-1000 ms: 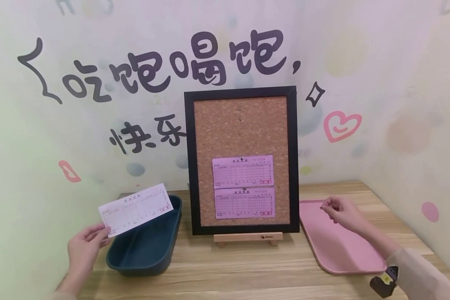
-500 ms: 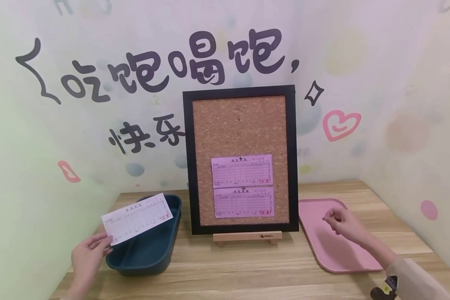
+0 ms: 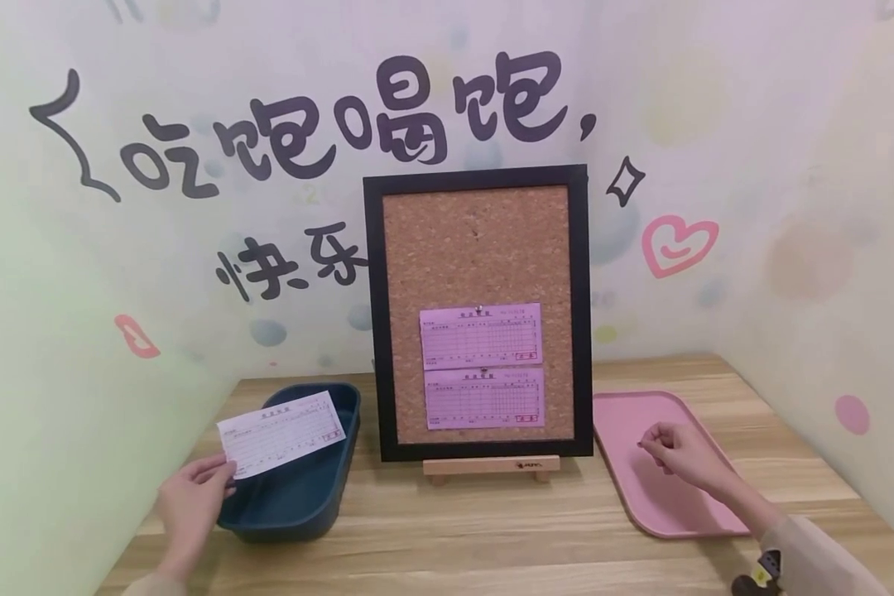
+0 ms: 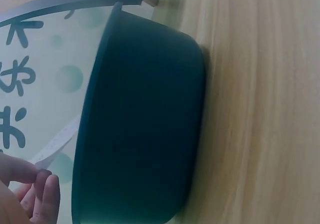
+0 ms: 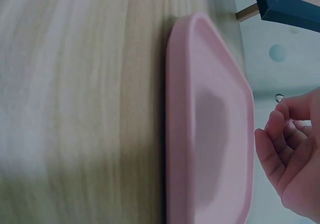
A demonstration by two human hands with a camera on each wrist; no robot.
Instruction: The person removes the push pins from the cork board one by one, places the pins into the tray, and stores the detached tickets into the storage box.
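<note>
My left hand (image 3: 192,505) pinches the lower left corner of a white printed receipt slip (image 3: 283,436) between thumb and fingers. The slip tilts up to the right, over the dark teal bin (image 3: 298,526). In the left wrist view, only a thin strip of the slip (image 4: 57,144) shows beside the bin's wall. Above the pink tray (image 3: 641,497), my right hand (image 3: 681,457) has thumb and index finger pinched on a small round metal pin (image 5: 279,98). The other fingers curl loosely. Two pink receipt slips (image 3: 481,335) are pinned one above the other on the cork board (image 3: 477,257).
The black-framed board stands upright on a low wooden easel (image 3: 492,468) between bin and tray. Behind the wooden table (image 3: 484,538) rises a wall with large dark lettering (image 3: 410,108). A dark object (image 3: 760,579) shows by the right sleeve.
The left hand has moved right and slightly down, lowering the slip over the bin. The right hand has sunk a little over the tray, still pinching. The board's slips stay in place.
</note>
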